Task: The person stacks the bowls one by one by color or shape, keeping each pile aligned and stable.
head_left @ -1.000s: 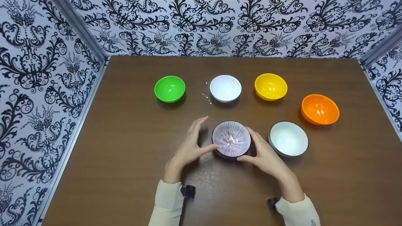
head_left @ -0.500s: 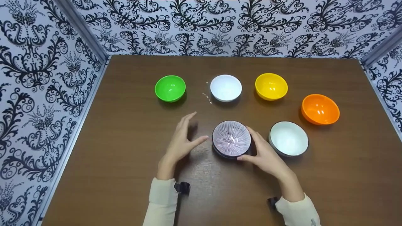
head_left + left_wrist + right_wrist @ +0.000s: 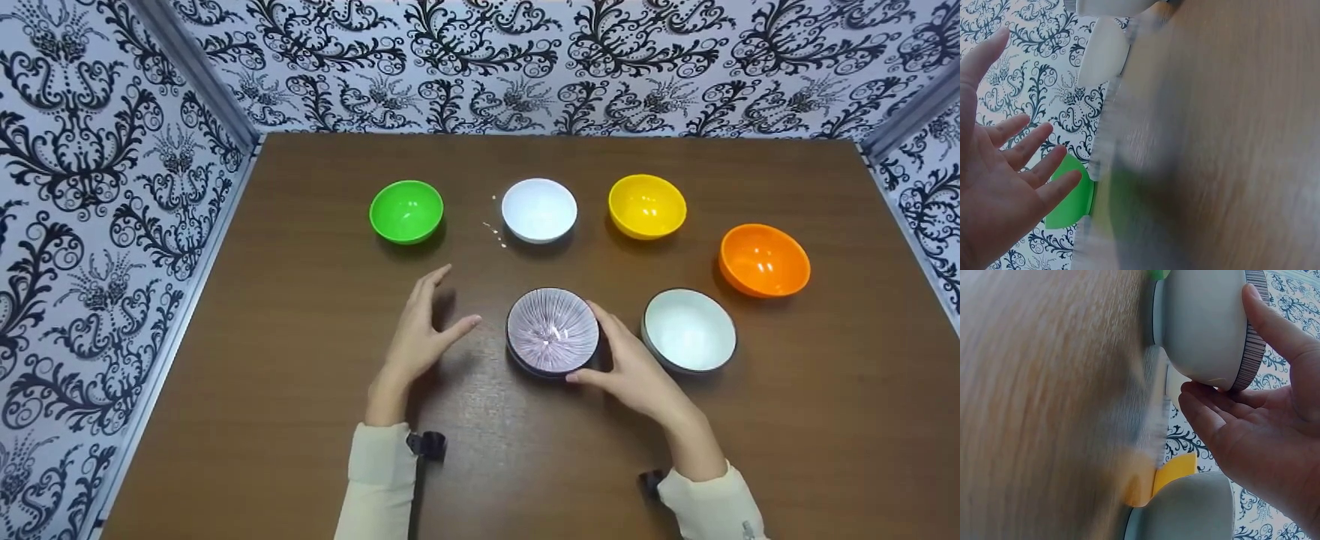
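In the middle of the table a bowl with a purple-and-white striped inside (image 3: pixel 553 330) sits nested in a grey-white bowl (image 3: pixel 1202 320). Its striped outer band (image 3: pixel 1253 349) rises above the lower bowl's rim in the right wrist view. My right hand (image 3: pixel 637 367) holds this pair from the right, thumb at the near side and fingers around the far right side. My left hand (image 3: pixel 420 334) is off to the left of the bowls, thumb spread from its fingers, holding nothing. In the left wrist view its palm and extended fingers show beside a green bowl (image 3: pixel 1069 197).
Along the back stand the green bowl, a white bowl (image 3: pixel 539 211) and a yellow bowl (image 3: pixel 647 208). An orange bowl (image 3: pixel 764 261) is at the right. A pale bowl with a dark outside (image 3: pixel 690 331) stands close beside my right hand. Small white specks (image 3: pixel 495 232) lie left of the white bowl.
My left hand has come away from the striped bowl's rim and moved left. The right hand and all the bowls have stayed in place.
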`<move>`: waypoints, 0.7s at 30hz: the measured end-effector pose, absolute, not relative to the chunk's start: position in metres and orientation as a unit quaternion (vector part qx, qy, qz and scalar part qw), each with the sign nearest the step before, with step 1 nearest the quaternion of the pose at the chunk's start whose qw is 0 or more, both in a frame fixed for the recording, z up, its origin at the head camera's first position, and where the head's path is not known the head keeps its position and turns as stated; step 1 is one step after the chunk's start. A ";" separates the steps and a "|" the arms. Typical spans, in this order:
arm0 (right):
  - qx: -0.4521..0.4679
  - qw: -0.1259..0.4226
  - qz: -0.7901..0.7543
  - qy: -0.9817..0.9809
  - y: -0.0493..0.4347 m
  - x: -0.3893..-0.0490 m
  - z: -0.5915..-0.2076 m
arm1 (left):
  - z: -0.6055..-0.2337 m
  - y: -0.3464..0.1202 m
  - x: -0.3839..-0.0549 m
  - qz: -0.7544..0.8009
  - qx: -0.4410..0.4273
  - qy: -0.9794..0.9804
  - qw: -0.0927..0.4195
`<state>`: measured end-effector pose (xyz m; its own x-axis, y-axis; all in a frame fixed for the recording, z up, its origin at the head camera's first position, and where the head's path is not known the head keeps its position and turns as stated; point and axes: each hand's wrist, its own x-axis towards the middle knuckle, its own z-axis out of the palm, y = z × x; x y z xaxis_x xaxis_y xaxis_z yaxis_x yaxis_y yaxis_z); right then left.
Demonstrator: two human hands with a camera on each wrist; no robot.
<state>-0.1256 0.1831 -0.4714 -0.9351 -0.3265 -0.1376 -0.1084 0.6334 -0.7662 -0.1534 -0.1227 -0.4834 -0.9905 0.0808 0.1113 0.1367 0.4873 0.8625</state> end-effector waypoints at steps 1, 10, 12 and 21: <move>-0.122 0.133 -0.411 0.894 0.183 -0.126 -0.471 | -0.484 -0.123 -0.153 -0.504 -0.061 -0.861 0.027; -0.123 0.131 -0.417 0.891 0.183 -0.126 -0.472 | -0.485 -0.130 -0.156 -0.507 -0.046 -0.860 0.030; -0.124 0.129 -0.417 0.891 0.183 -0.126 -0.473 | -0.485 -0.132 -0.157 -0.508 -0.043 -0.860 0.030; -0.125 0.127 -0.419 0.890 0.183 -0.125 -0.473 | -0.490 -0.139 -0.159 -0.510 -0.031 -0.859 0.027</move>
<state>-0.1253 0.1831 -0.4728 -0.9366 -0.3288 -0.1213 -0.1161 0.6176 -0.7779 -0.1588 -0.1386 -0.4898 -0.9966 0.0265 0.0779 0.0811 0.4783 0.8744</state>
